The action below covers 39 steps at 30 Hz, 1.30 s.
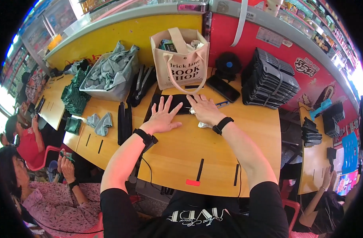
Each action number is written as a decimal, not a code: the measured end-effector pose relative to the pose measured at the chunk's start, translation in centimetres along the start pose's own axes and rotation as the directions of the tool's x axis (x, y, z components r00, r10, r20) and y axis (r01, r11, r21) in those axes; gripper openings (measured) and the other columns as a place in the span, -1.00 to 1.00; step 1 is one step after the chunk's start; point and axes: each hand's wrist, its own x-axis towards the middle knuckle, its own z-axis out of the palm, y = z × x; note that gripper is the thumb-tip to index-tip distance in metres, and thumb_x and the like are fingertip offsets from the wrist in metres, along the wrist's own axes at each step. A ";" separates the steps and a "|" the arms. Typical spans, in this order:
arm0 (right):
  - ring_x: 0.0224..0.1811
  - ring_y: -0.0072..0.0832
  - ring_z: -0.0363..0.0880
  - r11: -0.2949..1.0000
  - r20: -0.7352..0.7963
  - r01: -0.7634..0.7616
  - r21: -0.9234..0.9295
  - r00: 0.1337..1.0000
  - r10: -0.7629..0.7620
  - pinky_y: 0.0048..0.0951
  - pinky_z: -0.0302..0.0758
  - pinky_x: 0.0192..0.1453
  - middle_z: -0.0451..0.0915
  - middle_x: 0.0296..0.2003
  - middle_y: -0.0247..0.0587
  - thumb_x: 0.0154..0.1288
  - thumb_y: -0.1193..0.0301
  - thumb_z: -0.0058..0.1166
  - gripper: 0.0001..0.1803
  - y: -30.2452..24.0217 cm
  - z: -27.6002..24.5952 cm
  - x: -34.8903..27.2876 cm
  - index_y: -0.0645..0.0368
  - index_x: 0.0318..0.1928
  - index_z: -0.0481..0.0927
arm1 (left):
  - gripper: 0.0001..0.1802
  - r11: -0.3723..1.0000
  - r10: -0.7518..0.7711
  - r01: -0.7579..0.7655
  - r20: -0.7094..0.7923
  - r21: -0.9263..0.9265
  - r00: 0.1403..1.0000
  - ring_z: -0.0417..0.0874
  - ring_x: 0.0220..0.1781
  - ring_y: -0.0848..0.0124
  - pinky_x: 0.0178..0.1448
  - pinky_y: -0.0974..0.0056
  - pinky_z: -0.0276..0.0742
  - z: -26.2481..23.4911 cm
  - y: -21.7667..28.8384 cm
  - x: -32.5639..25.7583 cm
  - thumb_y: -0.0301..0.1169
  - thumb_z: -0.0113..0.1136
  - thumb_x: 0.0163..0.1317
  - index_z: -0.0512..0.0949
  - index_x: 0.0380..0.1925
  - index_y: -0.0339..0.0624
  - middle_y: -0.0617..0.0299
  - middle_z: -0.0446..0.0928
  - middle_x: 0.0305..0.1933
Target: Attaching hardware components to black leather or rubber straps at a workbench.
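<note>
My left hand lies flat with fingers spread on the left part of a folded black cloth. Fingers stretched out, my right hand rests at the cloth's right end. A small crumpled white piece peeks out beside the right palm, and another white bit shows under its fingers; I cannot make out what they are. Just right of that hand lies a slim blue tool, partly hidden. Both hands appear to press on the cloth rather than grip it.
Behind the cloth stand a canvas tote bag, a black phone, a small black fan and strapped stacks of black pieces. Leftward are a bin of grey cloth, green cloths and black strips. Other people sit on both sides.
</note>
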 end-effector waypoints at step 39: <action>0.39 0.09 0.08 0.980 0.059 -0.137 0.141 0.990 0.130 0.15 0.11 0.31 0.01 0.40 0.19 0.33 0.35 -0.13 -0.32 -0.1 -3.4 -3.9 -0.08 0.44 0.03 | -0.13 0.995 -0.087 0.089 0.044 -0.050 0.995 -0.18 0.54 -0.03 0.37 -0.39 0.00 -1.4 -3.2 1.4 -0.07 0.18 0.22 -0.04 0.44 0.07 0.11 -0.17 0.54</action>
